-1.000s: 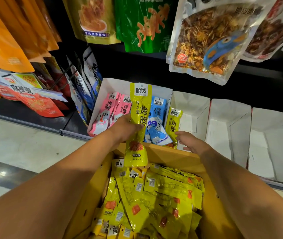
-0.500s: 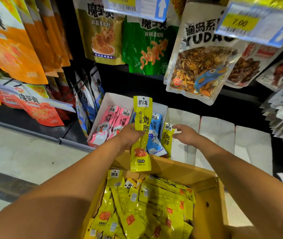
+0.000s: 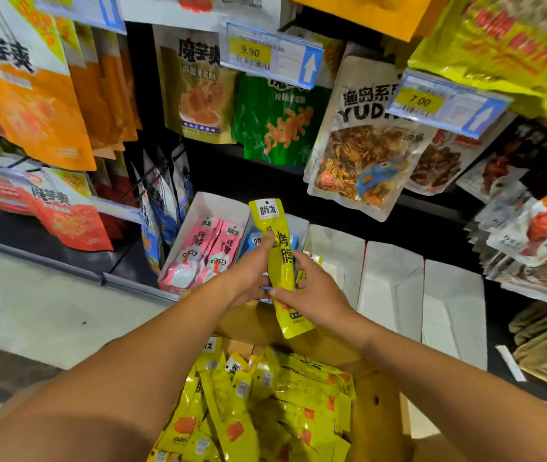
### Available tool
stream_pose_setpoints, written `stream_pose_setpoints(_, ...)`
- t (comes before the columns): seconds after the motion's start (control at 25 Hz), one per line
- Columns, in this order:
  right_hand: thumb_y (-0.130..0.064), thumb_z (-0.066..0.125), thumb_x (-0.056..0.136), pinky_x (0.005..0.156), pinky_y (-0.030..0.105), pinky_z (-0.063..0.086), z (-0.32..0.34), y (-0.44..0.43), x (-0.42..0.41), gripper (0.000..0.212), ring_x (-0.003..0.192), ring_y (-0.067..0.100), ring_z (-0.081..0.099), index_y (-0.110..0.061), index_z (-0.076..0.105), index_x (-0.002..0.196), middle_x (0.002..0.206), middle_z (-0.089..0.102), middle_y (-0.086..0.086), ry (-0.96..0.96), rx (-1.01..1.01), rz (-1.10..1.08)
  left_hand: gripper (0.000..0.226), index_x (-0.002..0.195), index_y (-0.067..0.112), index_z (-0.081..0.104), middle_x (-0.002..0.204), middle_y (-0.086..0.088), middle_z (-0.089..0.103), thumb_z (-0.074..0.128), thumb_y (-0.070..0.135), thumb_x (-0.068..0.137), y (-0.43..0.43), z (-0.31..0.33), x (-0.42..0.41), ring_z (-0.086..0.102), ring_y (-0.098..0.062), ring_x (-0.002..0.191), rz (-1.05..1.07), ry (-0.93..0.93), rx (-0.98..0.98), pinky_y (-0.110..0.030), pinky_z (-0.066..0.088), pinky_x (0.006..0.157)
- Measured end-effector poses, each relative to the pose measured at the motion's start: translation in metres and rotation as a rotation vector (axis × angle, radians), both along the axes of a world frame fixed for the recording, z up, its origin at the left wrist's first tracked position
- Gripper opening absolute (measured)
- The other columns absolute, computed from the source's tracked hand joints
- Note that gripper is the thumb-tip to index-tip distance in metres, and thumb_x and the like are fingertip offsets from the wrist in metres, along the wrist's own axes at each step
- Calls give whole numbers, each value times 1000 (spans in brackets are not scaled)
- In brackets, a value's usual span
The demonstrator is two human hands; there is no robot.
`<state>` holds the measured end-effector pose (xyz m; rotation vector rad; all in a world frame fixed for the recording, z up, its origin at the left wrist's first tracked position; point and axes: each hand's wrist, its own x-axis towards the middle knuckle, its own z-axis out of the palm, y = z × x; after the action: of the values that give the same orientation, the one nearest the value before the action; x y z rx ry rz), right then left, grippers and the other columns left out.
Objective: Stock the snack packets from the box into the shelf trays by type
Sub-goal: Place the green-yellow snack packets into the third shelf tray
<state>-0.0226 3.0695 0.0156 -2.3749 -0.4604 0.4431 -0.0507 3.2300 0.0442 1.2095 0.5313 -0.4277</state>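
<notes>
Your left hand (image 3: 247, 278) and right hand (image 3: 317, 291) both grip one yellow packet (image 3: 280, 258) upright above the box (image 3: 382, 421), partly hiding the blue packets (image 3: 254, 241) beside the pink packets (image 3: 205, 258) in the tray (image 3: 214, 205).

Long yellow packet (image 3: 279, 261), near-upright, over box (image 3: 377, 403)

Orange konjac bags (image 3: 32, 105) hang at the upper left, with red ones (image 3: 69, 215) on pegs below them. A tan bag (image 3: 195, 95) and a green bag (image 3: 278, 125) hang side by side in the middle, beneath a price label reading 9.90 (image 3: 272, 56). To their right hangs a clear YUDAO pouch with a blue fish (image 3: 362, 155), its upper corner behind a label reading 7.00 (image 3: 445, 103). Pale floor tiles (image 3: 32, 311) lie at the lower left.
</notes>
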Motion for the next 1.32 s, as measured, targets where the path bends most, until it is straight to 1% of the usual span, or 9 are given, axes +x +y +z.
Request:
stream_pose_setpoints(0.16, -75, 70, 65, 88, 39, 56, 4, 8, -3, 85, 109, 12, 62, -51, 34, 138, 126, 58, -19, -21, -83, -70, 55, 123, 32, 65, 112, 3, 74, 29, 68, 102, -3, -1, -5, 69, -23, 107, -103, -20, 45, -39, 56, 83)
stream_pose_setpoints(0.24, -67, 73, 70, 85, 39, 57, 5, 5, 0, 79, 105, 13, 64, -50, 36, 137, 117, 58, -19, -1, -90, -80, 54, 127, 36, 63, 122, 5, 71, 29, 70, 102, -3, -2, -4, 64, -24, 117, -169, -37, 163, -44, 53, 97)
stream_pose_setpoints(0.36, -60, 75, 68, 78, 41, 59, -6, -5, 17, 78, 90, 15, 69, -52, 33, 133, 109, 67, -15, 6, -68, -128, 63, 157, 34, 35, 161, -2, 41, 27, 67, 103, 1, -20, -3, 42, -27, 144, -403, -110, 623, -45, 34, 118)
stream_pose_setpoints(0.44, -74, 70, 61, 78, 42, 59, -16, -18, 35, 89, 88, 18, 71, -54, 28, 138, 112, 68, -11, 14, -117, -170, 63, 160, 38, 21, 168, -2, 25, 26, 65, 104, 8, -40, -9, 26, -28, 153, -637, -149, 1015, -47, 28, 121)
stream_pose_setpoints(0.52, -80, 66, 63, 78, 43, 59, -26, -33, 55, 97, 87, 20, 70, -51, 22, 144, 111, 69, -5, 8, -233, -207, 64, 162, 41, 11, 172, 0, 10, 24, 65, 104, 16, -58, -18, 8, -29, 158, -832, -93, 1201, -54, 18, 125)
stream_pose_setpoints(0.8, -64, 65, 82, 82, 39, 54, -81, -68, 96, 86, 96, 23, 66, -30, 27, 152, 91, 71, -4, 80, -432, -325, 82, 162, 39, -6, 171, 0, -13, 17, 80, 95, 13, -80, -28, -16, -32, 157, -1040, 12, 1321, -61, -9, 124)
stream_pose_setpoints(1.0, -50, 71, 84, 72, 34, 45, -124, -67, 105, 74, 103, 30, 63, -25, 36, 144, 110, 67, 6, 69, -464, -309, 82, 159, 42, -15, 169, 5, -20, 15, 81, 94, 15, -88, -30, -23, -29, 155, -1052, 13, 1341, -60, -13, 122)
stream_pose_setpoints(1.16, -13, 57, 85, 73, 38, 47, -152, -70, 112, 42, 102, 39, 61, -12, 47, 126, 111, 60, 16, 44, -531, -345, 82, 156, 44, -22, 167, 5, -26, 14, 82, 93, 15, -94, -30, -28, -28, 153, -1094, 35, 1374, -61, -15, 122)
stream_pose_setpoints(1.32, -18, 61, 86, 82, 40, 51, -168, -75, 116, 51, 108, 40, 59, -15, 48, 136, 120, 53, 19, 62, -546, -242, 82, 155, 45, -25, 166, 5, -29, 13, 83, 93, 15, -97, -31, -32, -28, 151, -1109, 37, 1380, -60, -17, 121)
